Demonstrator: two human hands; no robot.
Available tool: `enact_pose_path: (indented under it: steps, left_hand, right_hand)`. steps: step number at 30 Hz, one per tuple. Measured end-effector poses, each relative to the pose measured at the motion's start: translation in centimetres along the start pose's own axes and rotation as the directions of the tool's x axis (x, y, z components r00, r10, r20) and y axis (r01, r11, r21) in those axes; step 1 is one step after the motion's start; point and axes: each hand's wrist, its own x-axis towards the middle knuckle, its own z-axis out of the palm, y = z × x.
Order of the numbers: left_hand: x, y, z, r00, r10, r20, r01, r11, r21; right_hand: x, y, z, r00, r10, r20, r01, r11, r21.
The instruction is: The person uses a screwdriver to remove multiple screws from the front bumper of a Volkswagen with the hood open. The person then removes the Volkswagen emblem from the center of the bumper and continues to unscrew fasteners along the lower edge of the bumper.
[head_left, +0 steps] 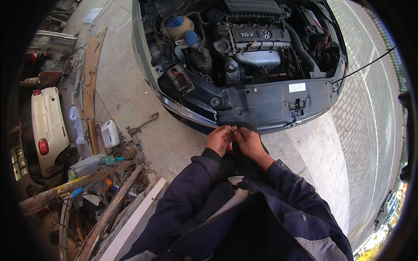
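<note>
Close together in front of the car's bumper, my left hand [220, 140] and my right hand [250, 141] meet at the fingertips. Both are closed in a pinch around a small, pale, thin thing [232, 129], whose kind I cannot make out. Just beyond them lies the dark front panel [261, 102] of a car with its engine bay exposed. The engine cover [261, 37] sits at the middle of the bay. A flat rectangular thing [179, 79] showing a picture of a person rests at the bay's front left corner.
Blue-capped reservoirs [179, 27] stand at the bay's left. A thin black rod [365, 65] slants out at the right. On the left lie a white jug [110, 134], a long wooden board [90, 74] and piled scrap [109, 178]. A cream car part with red lights [48, 126] stands farther left.
</note>
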Motion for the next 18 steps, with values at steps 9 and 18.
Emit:
enact_pose_path:
  steps: [9,18]
  left_hand:
    - [1.4,0.1,0.0,0.999,0.028,0.043,-0.031,0.997,0.075]
    - [6.5,-0.9,0.4,0.994,-0.019,-0.103,0.028,0.996,0.084]
  right_hand:
    - [1.4,0.9,0.5,0.997,0.079,0.023,-0.082,0.982,0.172]
    - [4.5,2.7,2.4,0.809,0.494,0.319,-0.555,0.463,0.691]
